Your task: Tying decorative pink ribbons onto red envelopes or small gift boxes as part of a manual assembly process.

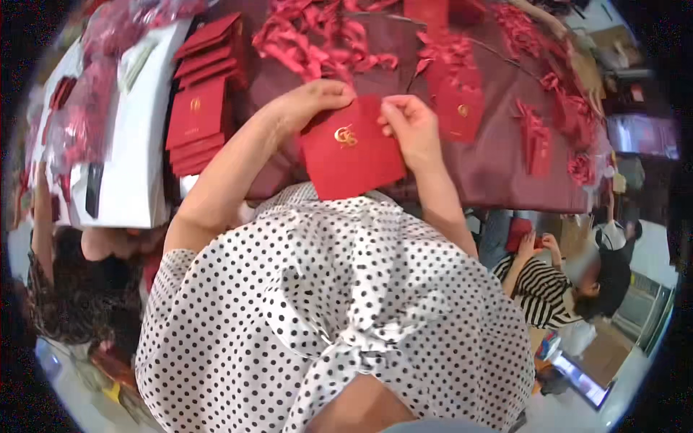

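Note:
In front of my chest, at the table's near edge, I hold a flat red gift bag (pixel 354 155) with a gold emblem, tilted slightly. My left hand (pixel 314 102) pinches its upper left edge, thumb along the top. At the upper right edge my right hand (pixel 413 128) is closed, fingers curled and thumb pressed in; the exact grip point is partly hidden. Just beyond the bag lies a heap of loose red ribbons (pixel 317 40). To the right, another red gift bag (pixel 459 108) with a gold emblem lies flat, red ribbon at its top.
Stacks of red bags (pixel 196 119) stand at the left on the dark red tablecloth (pixel 505 162). Beyond them is a white table (pixel 130 184) with plastic-wrapped red bundles (pixel 90 108). More ribboned pieces (pixel 535 144) lie at the right. People sit close on both sides, one in a striped top (pixel 541 292).

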`<state>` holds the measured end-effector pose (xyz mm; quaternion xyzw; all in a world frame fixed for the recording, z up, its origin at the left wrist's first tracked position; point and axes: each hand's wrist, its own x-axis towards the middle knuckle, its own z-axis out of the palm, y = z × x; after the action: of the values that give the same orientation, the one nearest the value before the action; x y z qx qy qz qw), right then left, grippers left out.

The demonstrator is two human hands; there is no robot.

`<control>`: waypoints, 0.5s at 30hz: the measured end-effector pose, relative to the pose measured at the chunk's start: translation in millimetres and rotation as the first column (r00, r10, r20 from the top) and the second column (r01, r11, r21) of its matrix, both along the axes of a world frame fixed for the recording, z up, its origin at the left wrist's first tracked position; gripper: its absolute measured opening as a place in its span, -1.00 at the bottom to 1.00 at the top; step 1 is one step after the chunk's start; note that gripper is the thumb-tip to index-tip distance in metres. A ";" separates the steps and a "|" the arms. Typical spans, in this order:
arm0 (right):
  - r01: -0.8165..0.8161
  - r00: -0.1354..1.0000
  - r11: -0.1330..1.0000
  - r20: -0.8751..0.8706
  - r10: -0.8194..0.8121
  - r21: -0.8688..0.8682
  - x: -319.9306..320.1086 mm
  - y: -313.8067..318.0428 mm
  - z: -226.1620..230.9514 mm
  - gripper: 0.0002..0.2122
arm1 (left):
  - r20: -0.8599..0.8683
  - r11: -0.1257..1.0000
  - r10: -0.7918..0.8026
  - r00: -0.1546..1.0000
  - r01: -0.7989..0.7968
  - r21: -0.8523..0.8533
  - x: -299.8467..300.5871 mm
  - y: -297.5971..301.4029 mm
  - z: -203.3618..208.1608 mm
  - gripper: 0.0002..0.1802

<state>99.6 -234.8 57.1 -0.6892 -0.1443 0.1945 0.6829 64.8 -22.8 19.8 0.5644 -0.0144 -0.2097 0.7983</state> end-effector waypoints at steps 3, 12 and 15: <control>-0.021 0.999 1.000 -0.043 0.021 0.001 -0.8 -3.3 0.7 -0.87 | -0.051 0.989 -0.013 0.999 0.006 -0.149 -6.5 -6.4 8.4 -0.85; -0.022 0.992 0.989 0.117 0.040 -0.149 -19.4 -0.2 13.5 -0.87 | -0.043 0.986 -0.070 0.997 0.062 -0.157 -18.7 -9.6 16.8 -0.88; -0.010 0.956 0.957 0.279 0.095 -0.290 -21.0 0.2 13.8 -0.87 | -0.022 0.992 -0.047 0.999 0.045 -0.119 -19.9 -10.6 23.8 -0.89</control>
<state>78.6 -234.6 70.9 -0.7972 -0.2316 0.1285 0.5425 44.9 -33.4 43.6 0.5128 -0.0302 -0.2336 0.8255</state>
